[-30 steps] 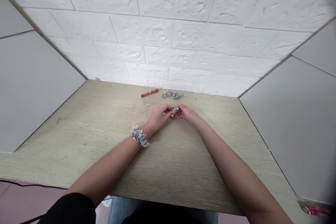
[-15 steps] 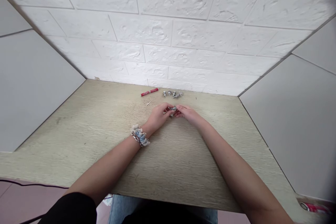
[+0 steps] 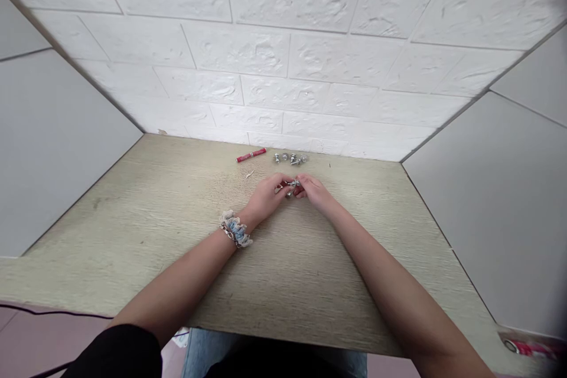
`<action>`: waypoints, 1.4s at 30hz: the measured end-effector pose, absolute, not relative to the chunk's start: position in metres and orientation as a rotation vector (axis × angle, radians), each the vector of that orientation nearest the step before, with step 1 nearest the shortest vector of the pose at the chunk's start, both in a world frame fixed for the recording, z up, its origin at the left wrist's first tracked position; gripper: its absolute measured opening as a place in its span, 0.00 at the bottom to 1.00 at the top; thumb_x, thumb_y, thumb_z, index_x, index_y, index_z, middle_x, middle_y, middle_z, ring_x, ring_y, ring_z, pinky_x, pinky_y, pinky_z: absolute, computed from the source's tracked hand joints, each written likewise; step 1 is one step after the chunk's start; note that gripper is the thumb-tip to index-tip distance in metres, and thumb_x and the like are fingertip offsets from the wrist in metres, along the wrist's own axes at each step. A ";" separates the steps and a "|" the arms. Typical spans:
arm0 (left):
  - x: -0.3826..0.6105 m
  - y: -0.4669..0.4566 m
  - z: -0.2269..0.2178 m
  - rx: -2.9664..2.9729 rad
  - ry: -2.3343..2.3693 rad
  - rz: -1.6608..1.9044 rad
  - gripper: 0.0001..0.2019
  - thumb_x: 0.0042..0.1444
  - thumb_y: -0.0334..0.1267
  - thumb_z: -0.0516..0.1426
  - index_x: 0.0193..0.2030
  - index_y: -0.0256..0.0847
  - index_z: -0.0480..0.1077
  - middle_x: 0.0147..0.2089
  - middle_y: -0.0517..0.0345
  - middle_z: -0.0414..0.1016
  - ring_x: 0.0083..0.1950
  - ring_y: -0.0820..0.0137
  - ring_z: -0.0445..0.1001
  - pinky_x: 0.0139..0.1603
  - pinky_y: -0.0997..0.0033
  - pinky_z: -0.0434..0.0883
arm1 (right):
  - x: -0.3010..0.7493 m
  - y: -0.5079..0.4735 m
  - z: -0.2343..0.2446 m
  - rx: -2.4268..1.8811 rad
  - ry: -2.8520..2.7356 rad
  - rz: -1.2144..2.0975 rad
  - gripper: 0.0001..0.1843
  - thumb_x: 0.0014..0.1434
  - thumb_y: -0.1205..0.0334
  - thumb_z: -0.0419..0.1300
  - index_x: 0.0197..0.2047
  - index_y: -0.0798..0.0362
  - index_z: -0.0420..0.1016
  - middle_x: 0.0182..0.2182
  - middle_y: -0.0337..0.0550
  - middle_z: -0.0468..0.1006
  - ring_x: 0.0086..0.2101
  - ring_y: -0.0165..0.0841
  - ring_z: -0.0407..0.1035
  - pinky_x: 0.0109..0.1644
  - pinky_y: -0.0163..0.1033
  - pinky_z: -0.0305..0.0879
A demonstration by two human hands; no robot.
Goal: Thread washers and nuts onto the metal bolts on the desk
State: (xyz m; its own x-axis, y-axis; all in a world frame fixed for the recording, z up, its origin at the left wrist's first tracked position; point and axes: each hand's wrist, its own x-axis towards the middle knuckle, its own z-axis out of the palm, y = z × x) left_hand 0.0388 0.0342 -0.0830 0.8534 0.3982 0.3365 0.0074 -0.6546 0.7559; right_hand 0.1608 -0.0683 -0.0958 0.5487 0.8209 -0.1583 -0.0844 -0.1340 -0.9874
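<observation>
My left hand (image 3: pixel 267 195) is closed, with thumb and fingers pinching a small silvery metal bolt (image 3: pixel 294 183). The fingertips of my right hand (image 3: pixel 313 191) close on the bolt's other end, so the two hands almost meet. Just below the fingertips shows another bit of shiny metal (image 3: pixel 289 195), mostly hidden; I cannot tell whether it is held or lies on the table. Beyond my hands, near the wall, lies a group of several small metal bolts (image 3: pixel 293 159), some with what look like washers or nuts.
A red marker-like tube (image 3: pixel 251 155) lies left of the bolts, with a small pale scrap (image 3: pixel 250 174) in front of it. White brick-pattern wall (image 3: pixel 305 53) closes off the back; white panels rise at both sides. A red cylinder (image 3: pixel 527 347) is at the lower right.
My right fingers have shifted slightly on the bolt, which shows a little more between the hands. My left hand stays nearly still.
</observation>
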 end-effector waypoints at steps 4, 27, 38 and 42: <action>0.039 0.034 -0.082 2.239 0.278 0.619 0.08 0.56 0.38 0.54 0.41 0.40 0.69 0.37 0.59 0.75 0.35 0.73 0.72 0.40 0.72 0.69 | 0.161 -0.071 -0.096 -1.509 -0.737 0.870 0.19 0.51 0.45 0.54 0.31 0.55 0.66 0.25 0.39 0.68 0.28 0.28 0.64 0.32 0.34 0.64; 0.039 0.033 -0.085 2.292 0.247 0.728 0.07 0.56 0.38 0.55 0.41 0.42 0.69 0.37 0.61 0.75 0.39 0.73 0.72 0.42 0.73 0.68 | 0.157 -0.068 -0.095 -1.460 -0.626 0.852 0.32 0.40 0.30 0.55 0.19 0.55 0.65 0.18 0.39 0.67 0.21 0.27 0.62 0.27 0.36 0.62; 0.040 0.033 -0.082 2.292 0.336 0.712 0.07 0.55 0.35 0.55 0.41 0.41 0.68 0.38 0.59 0.74 0.36 0.73 0.72 0.39 0.73 0.69 | 0.162 -0.071 -0.091 -1.359 -0.624 0.917 0.24 0.38 0.43 0.65 0.30 0.54 0.69 0.22 0.34 0.70 0.22 0.24 0.64 0.28 0.33 0.62; 0.040 0.035 -0.084 2.291 0.317 0.727 0.07 0.55 0.35 0.55 0.41 0.40 0.68 0.38 0.59 0.74 0.37 0.73 0.72 0.39 0.73 0.69 | 0.165 -0.074 -0.089 -1.253 -0.558 0.949 0.22 0.37 0.51 0.68 0.33 0.53 0.68 0.24 0.33 0.70 0.23 0.24 0.65 0.30 0.33 0.63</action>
